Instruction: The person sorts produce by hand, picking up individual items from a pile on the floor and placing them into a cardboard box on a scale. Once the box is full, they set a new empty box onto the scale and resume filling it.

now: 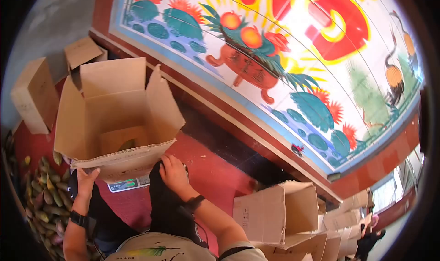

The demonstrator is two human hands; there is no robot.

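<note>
An open cardboard box (123, 164) with raised flaps stands before me, above a scale (130, 184) whose green display shows beneath its near side. Down in the box lies one greenish, elongated vegetable or fruit (127, 144). My left hand (86, 182) grips the near left corner, thumb up against the near side; its other fingers are mostly hidden. At the near right corner, my right hand (174, 173) lies over my knee with its fingers extended, fingertips right at the box's edge. Both wrists wear dark bands.
A heap of green-brown produce (48, 197) lies on the red floor (220, 169) at left. Closed and open cartons (34, 96) stand behind it. More open boxes (266, 213) are at lower right, with a person (369, 242) beyond. A painted wall (256, 46) borders the far side.
</note>
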